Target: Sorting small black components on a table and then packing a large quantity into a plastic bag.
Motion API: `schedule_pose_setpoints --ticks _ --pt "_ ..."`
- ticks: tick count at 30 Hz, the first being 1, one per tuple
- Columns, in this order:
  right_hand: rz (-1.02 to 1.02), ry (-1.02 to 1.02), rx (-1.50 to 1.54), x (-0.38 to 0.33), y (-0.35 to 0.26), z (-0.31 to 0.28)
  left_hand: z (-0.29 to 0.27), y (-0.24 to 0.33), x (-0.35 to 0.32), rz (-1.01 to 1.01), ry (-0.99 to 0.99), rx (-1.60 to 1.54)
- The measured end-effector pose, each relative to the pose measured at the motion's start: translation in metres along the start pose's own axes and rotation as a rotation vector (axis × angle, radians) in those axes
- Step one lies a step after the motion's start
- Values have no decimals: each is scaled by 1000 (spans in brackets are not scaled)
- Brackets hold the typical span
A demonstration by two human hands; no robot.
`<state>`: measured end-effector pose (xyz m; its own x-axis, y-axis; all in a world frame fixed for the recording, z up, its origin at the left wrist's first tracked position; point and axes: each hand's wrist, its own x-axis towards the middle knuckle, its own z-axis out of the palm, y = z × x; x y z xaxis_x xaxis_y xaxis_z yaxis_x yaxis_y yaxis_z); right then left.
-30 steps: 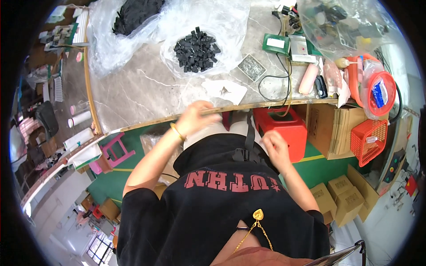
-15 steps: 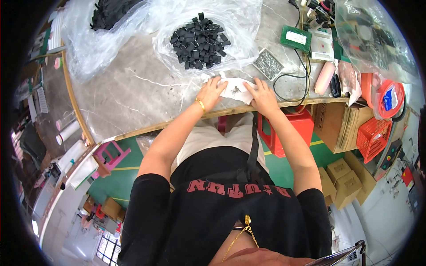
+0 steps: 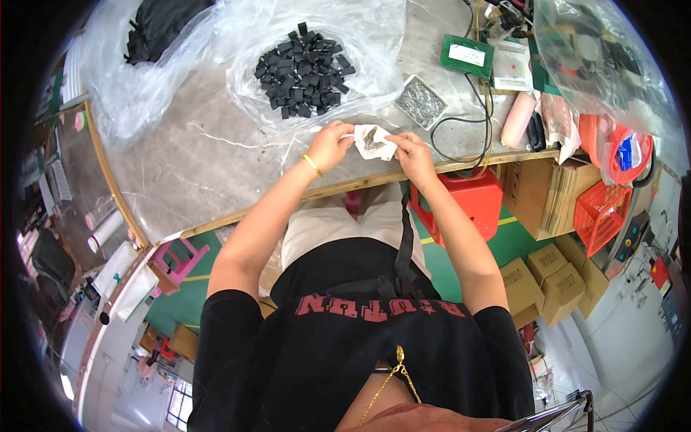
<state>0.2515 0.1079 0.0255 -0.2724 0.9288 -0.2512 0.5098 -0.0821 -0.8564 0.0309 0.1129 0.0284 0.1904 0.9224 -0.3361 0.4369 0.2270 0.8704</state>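
Observation:
Over the front part of the grey table [image 3: 194,169], my hands pull a small white sheet, paper or cloth, [image 3: 382,150] between them. My left hand [image 3: 329,147] pinches its left side, and my right hand [image 3: 412,156] grips the right side. A dark patch shows in the middle of the sheet; whether it is a stain or small bits I cannot tell. Beyond my hands, a heap of small black pieces [image 3: 302,78] with thin metal pins lies on a clear plastic bag [image 3: 245,97]. Right of the heap is a shallow tray [image 3: 436,118] of tiny metal parts.
At the far left, another clear bag holds long black pieces [image 3: 160,29]. A green box [image 3: 455,65], a black cable [image 3: 435,137] and a pink roll [image 3: 518,119] lie to the right. Below the wooden edge stand a red stool [image 3: 471,209] and cardboard boxes [image 3: 536,205].
The sheet has been lifted from the table and tilted, showing more of its dark patch. My hands have gone from lying on it to pinching its sides. The whole view has shifted slightly.

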Motion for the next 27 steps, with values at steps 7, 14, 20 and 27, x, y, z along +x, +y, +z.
schedule_pose_setpoints --ticks 7,14,20,27 --pt "213 18 238 7 -21 -54 3 39 38 20 -144 35" --pt "528 -41 532 29 0 -92 15 66 93 -309 -443 -306" --pt "810 -113 800 47 7 -108 20 84 110 -581 -446 -421" --pt "856 -203 1006 49 27 -118 12 97 115 -691 -463 -487"
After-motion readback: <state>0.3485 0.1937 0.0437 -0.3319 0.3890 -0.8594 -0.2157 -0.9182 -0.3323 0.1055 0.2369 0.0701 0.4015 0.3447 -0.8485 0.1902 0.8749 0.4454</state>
